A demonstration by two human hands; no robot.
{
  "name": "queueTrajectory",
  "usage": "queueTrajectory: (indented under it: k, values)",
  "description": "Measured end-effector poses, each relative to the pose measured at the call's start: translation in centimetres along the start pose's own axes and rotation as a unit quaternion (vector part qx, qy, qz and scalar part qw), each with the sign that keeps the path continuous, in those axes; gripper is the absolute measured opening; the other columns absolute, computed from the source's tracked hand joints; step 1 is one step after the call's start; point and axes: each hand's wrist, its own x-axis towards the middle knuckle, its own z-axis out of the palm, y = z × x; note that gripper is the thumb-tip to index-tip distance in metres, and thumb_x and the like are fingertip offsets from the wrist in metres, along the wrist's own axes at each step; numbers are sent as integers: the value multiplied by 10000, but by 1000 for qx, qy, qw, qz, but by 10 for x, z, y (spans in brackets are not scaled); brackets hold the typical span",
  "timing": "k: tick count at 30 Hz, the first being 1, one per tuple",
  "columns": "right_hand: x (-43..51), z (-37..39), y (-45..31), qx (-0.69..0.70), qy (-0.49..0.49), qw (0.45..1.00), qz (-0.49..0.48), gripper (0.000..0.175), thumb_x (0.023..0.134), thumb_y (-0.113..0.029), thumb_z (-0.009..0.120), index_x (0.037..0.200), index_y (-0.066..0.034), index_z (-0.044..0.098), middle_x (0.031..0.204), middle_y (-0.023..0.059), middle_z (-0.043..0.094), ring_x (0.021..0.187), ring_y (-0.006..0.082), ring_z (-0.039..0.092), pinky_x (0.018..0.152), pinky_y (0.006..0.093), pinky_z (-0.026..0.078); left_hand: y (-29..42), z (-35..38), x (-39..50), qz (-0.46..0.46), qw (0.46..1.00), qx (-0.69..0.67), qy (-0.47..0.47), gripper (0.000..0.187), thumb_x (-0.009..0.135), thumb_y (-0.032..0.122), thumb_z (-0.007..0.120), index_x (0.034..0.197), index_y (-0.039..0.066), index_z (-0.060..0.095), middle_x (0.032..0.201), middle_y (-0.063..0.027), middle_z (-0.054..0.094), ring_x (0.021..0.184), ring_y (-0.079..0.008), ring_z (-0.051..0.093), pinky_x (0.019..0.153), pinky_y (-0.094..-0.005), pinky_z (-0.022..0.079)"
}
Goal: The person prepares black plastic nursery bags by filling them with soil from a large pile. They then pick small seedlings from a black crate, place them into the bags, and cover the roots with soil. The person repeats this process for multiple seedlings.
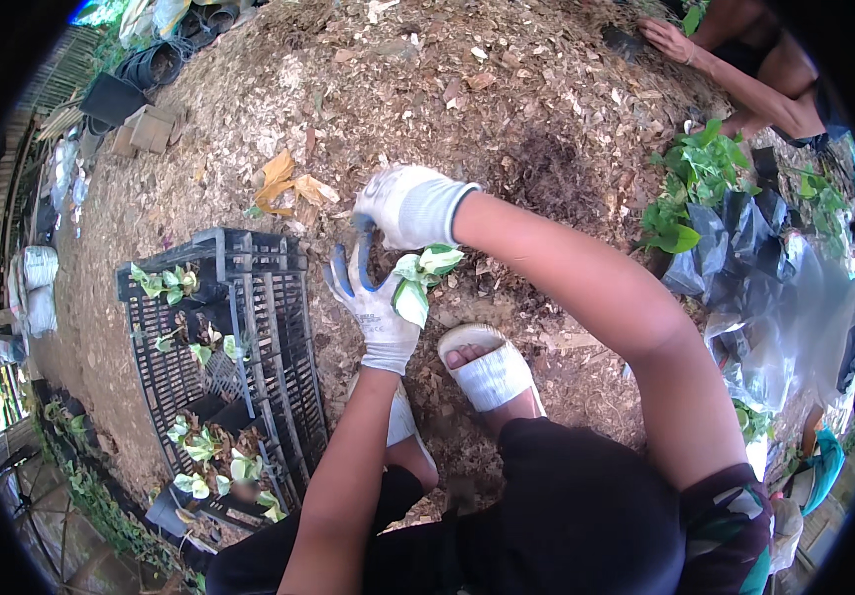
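My left hand (383,305), in a white knit glove with blue-coated fingertips, is raised above the ground with its fingers spread. Against its thumb side is a small plant with variegated green and cream leaves (416,286); whether the hand grips its stem or pot is hidden. My right hand (409,207), in a matching glove, is curled palm down just above the left, its fingers mostly hidden. To the left stands a black slatted plastic crate (271,320) with several potted variegated plants (204,446) inside. Dry brown mulch (397,97) covers the ground around both hands.
Dry orange-brown leaves (286,182) lie beyond the crate. At the upper right, a co-worker's hand (665,39) touches a dark pot or bag. Green leafy plants (695,171) and clear plastic sheeting (777,305) lie on the right. Black pots (152,65) are stacked at the upper left.
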Motion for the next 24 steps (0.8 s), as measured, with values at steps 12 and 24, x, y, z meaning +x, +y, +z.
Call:
queueTrajectory:
  k: [12, 24]
  values:
    - [-47, 72, 79, -47, -134, 980, 137, 764, 967, -368, 744, 1644, -179, 446, 1674, 146, 466, 1543, 410, 427, 1239, 591, 426, -14, -11, 37, 1, 993, 0, -117, 496, 734, 264, 899, 1209, 226, 759, 1615, -138, 444, 1536, -465, 301, 1277, -639, 241]
    - [-95, 95, 67, 37, 98, 977, 185, 381, 935, -64, 693, 1314, -30, 691, 1188, 187, 769, 1123, 310, 747, 1018, 419, 591, -14, -5, 56, -34, 984, -82, -156, 490, 736, 278, 976, 1192, 170, 834, 1602, -115, 515, 1518, -355, 355, 1297, -496, 284]
